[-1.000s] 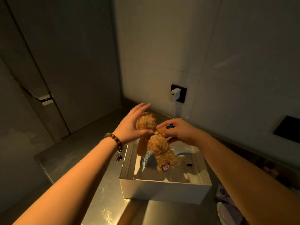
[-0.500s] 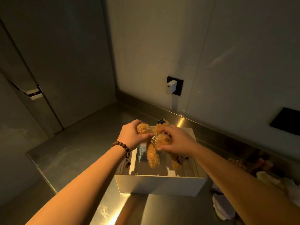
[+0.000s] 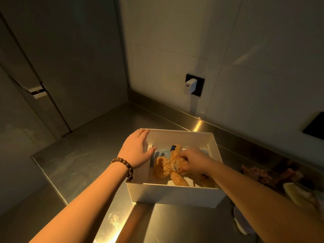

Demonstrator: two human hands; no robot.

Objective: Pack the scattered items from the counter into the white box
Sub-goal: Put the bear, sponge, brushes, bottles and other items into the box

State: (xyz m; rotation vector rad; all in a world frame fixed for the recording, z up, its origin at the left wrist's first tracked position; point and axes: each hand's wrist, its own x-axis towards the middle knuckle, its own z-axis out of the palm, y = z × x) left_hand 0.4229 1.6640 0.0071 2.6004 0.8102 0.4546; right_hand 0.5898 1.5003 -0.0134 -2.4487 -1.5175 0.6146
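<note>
Steel counter (image 3: 73, 165) bearing an open white box (image 3: 175, 195). Inside the box lies a tan plush bear (image 3: 168, 168), over a blue knitted item (image 3: 164, 153). Right hand (image 3: 194, 161), fingers curled, grips the bear's body. Left hand (image 3: 135, 151), fingers straight and together, rests flat on the box's left wall; beaded bracelet (image 3: 123, 165) at the wrist.

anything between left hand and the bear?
Head view: only a blue knit item on the box floor lies between left hand and bear.
</note>
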